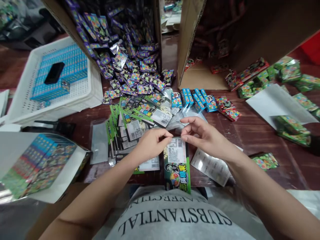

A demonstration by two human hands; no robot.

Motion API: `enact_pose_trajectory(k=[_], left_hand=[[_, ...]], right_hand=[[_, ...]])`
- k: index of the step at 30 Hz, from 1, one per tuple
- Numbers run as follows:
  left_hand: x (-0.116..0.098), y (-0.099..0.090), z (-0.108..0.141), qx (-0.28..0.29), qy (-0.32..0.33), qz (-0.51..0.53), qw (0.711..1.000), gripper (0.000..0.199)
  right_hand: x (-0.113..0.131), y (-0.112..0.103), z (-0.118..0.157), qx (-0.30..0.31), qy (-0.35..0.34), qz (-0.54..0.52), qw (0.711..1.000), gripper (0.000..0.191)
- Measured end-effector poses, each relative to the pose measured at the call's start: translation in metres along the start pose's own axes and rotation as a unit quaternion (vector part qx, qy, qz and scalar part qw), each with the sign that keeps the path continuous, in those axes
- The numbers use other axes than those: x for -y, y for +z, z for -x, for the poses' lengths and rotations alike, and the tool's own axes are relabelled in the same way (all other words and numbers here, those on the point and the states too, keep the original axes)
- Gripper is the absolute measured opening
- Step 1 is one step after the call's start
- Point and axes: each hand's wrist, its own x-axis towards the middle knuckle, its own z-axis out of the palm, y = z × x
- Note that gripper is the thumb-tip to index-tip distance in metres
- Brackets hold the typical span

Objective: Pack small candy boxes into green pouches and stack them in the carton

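A black-and-green printed candy bag (176,160) with a white label panel lies upright before me, near the table's front edge. My left hand (153,143) pinches its top edge near the left corner, thumb against forefinger. At the top right corner, my right hand (203,136) has its thumb and a curled finger close together on the bag's edge, with the forefinger raised. Just beyond the hands lies a fanned pile of similar printed bags (135,130). Small blue candy boxes (187,97) stand behind my right hand, beside red packets (227,108).
A carton (160,43) spills purple sachets (145,80); another open carton (205,78) stands to its right. The white crate (93,90) at left holds blue boxes and a black phone (54,72). Green packets (290,128) lie at right, a box of candy packs (42,160) at left.
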Motion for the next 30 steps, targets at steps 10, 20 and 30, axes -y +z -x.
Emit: enact_pose_trajectory(k=[10, 20, 30], left_hand=[[-0.008, -0.002, 0.018, -0.027, 0.009, 0.017, 0.999, 0.017], [-0.006, -0.019, 0.013, 0.031, 0.024, 0.014, 0.999, 0.031], [0.038, -0.020, 0.083, -0.181, -0.031, 0.217, 0.959, 0.057]], right_hand=[[-0.001, 0.019, 0.003, -0.038, -0.125, 0.290, 0.948, 0.060], [0.007, 0.030, 0.021, -0.023, -0.143, 0.364, 0.920, 0.082], [-0.037, 0.053, 0.082, -0.327, -0.030, -0.030, 0.944, 0.084]])
